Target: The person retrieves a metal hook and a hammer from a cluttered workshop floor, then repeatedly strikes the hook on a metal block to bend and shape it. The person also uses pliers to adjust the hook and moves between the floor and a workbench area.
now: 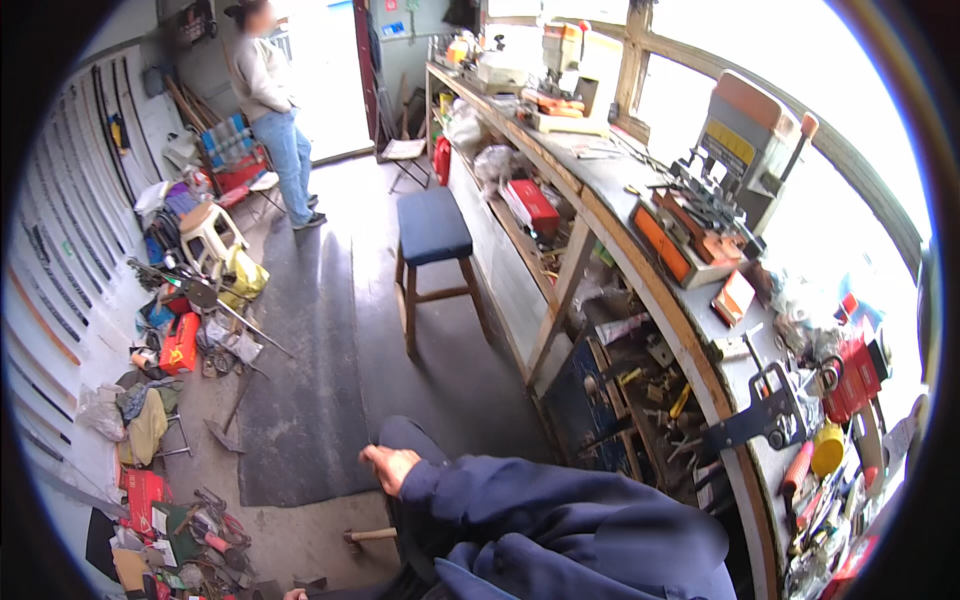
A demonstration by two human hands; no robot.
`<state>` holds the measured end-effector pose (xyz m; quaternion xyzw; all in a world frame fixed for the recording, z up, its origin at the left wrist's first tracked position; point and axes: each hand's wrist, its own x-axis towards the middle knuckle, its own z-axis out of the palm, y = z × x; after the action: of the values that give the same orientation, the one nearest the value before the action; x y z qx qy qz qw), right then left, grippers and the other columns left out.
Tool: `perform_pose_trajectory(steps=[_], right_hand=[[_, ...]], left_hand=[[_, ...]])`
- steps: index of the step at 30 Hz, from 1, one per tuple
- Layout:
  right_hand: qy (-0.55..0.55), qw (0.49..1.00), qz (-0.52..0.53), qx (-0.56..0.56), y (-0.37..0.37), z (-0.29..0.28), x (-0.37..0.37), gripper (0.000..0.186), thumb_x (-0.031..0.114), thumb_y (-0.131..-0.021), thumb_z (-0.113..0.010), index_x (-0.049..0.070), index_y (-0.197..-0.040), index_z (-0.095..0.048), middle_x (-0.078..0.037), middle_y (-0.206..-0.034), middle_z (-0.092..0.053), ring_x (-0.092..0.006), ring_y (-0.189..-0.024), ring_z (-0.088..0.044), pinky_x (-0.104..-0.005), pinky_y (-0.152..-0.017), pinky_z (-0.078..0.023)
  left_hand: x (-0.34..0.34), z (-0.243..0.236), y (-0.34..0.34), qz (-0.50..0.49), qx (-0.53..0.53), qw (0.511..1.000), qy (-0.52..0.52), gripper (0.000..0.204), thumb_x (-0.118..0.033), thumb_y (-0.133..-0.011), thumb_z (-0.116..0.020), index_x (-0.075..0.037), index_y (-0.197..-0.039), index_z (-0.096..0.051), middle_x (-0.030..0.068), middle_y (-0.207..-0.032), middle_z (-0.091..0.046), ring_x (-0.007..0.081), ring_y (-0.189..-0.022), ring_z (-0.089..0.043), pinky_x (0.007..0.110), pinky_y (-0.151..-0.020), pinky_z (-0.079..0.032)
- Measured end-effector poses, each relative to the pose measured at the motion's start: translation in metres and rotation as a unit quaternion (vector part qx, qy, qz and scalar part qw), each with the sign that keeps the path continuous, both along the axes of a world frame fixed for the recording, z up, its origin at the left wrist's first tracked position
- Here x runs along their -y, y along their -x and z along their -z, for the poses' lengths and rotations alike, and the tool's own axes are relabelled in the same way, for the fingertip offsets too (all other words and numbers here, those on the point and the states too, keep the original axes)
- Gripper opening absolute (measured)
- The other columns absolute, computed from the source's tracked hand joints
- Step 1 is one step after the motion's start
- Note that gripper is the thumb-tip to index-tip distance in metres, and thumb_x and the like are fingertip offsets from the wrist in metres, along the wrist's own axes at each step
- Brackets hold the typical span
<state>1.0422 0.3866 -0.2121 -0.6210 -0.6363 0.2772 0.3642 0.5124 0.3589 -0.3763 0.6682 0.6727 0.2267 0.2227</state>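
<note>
My right hand, at the end of a dark blue sleeve, is beside my dark-clad knee. Its fingers are curled in, and whatever might be inside them is hidden. Only a sliver of my left hand shows at the lower edge, so its fingers cannot be read. Between the two hands is a hammer with a pale wooden handle, whose far end disappears behind my dark clothing. A black mat covers the floor just beyond my right hand.
A blue-topped stool stands ahead. Along the right runs a workbench with key-cutting machines and cluttered tools. Bags, boxes and a white plastic stool line the left wall. Another person stands by the bright doorway.
</note>
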Motion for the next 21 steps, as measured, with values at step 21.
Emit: perform_pose_trajectory(steps=[21], right_hand=[[-0.037,0.971,-0.003,0.237,-0.002,0.015,-0.081,0.038,0.016,-0.082,-0.069,0.007,-0.118,-0.064,-0.013,-0.108,-0.065,-0.0338,-0.112,-0.057,-0.0457,-0.101,-0.041]], left_hand=[[0.001,-0.094,-0.040,0.100,-0.052,0.994,0.003,0.009,-0.014,-0.078,-0.067,-0.011,-0.087,-0.070,0.0080,-0.085,-0.068,0.0326,-0.090,-0.061,0.046,-0.087,-0.042]])
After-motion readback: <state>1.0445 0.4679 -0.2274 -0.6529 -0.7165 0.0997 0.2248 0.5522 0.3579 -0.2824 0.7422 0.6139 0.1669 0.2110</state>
